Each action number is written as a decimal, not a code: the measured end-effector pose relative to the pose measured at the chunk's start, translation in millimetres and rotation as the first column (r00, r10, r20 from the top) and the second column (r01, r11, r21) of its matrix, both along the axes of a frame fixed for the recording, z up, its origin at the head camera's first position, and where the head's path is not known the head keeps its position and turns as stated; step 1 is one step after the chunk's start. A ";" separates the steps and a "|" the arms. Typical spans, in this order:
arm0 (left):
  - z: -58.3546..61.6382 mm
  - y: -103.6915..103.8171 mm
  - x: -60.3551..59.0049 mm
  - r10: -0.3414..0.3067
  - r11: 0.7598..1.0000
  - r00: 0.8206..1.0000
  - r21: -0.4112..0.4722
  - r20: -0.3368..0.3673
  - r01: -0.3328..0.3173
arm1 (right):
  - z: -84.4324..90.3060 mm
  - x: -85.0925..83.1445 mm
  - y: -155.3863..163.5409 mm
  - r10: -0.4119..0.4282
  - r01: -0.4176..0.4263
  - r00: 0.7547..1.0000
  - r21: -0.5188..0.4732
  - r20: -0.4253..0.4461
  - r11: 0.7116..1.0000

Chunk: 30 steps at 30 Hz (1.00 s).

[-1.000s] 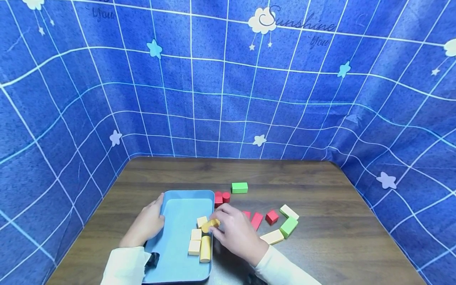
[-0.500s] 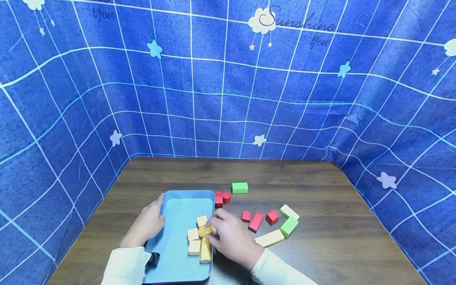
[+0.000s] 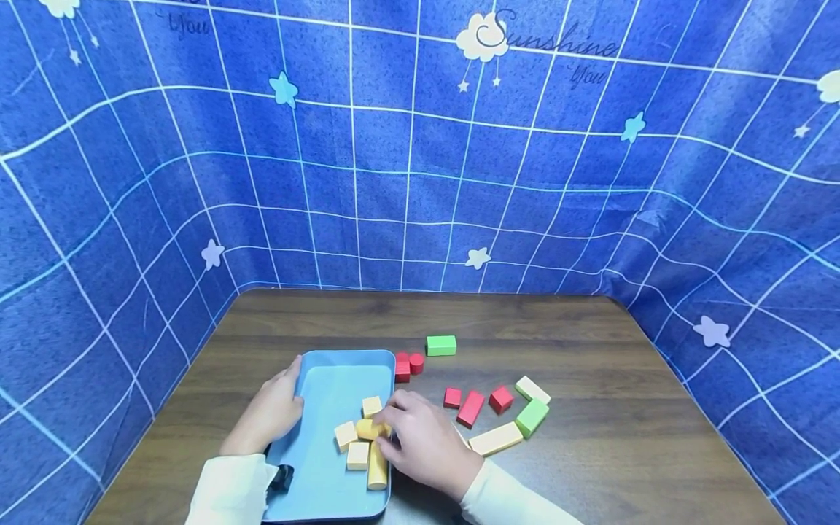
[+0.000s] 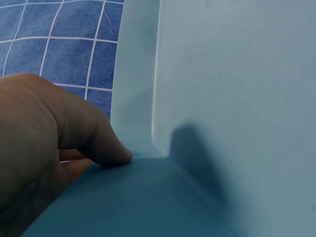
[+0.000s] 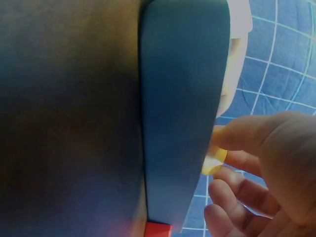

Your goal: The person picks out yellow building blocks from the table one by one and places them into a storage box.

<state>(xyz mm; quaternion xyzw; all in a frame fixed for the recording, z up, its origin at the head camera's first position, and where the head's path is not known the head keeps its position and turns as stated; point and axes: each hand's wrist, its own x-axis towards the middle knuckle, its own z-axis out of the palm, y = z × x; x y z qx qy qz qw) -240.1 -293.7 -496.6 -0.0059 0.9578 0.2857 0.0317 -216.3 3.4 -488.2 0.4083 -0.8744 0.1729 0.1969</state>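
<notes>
A shallow blue tray point(image 3: 321, 394) lies on the table. My left hand point(image 3: 267, 410) grips its left wall, the thumb point(image 4: 106, 143) hooked over the rim in the left wrist view. Reaching over the right wall, my right hand point(image 3: 429, 446) pinches a yellow rounded block point(image 3: 366, 429) between thumb and fingers, low inside the tray. In the right wrist view that block point(image 5: 215, 160) shows just past the tray's wall. Around it are a yellow cylinder block point(image 3: 377, 470) and three cream cubes point(image 3: 357, 456). The fingers hide the held block's right end.
A red cube point(image 3: 402, 369) and red cylinder point(image 3: 416, 364) stand beside the tray's right wall, with a green block point(image 3: 441, 345) behind them. Several red, cream and green blocks point(image 3: 470, 408) lie to the right. Blue star-patterned fabric point(image 3: 420, 182) encloses the table.
My right hand has brought the yellow rounded block leftward and down among the cubes. One cream cube has shifted left and turned. The left hand stays put.
</notes>
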 end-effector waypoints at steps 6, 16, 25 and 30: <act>-0.2 0.4 0.7 0.005 1.000 1.000 0.000 0.017 -0.005 | -4.1 0.4 -1.7 0.008 -0.007 1.000 0.026 -0.010 1.000; 0.6 0.8 1.4 0.012 1.000 1.000 0.005 0.023 -0.012 | -7.8 -0.5 -2.1 0.018 -0.017 0.999 0.031 -0.039 0.999; 1.7 1.1 2.8 0.011 1.000 0.999 0.017 0.031 -0.011 | -8.0 -0.1 -2.6 0.009 -0.008 1.000 0.038 -0.024 0.999; 2.8 2.0 2.9 0.011 1.000 1.000 0.010 0.029 -0.011 | -8.6 -0.5 -2.5 0.005 -0.004 1.000 0.043 -0.027 0.999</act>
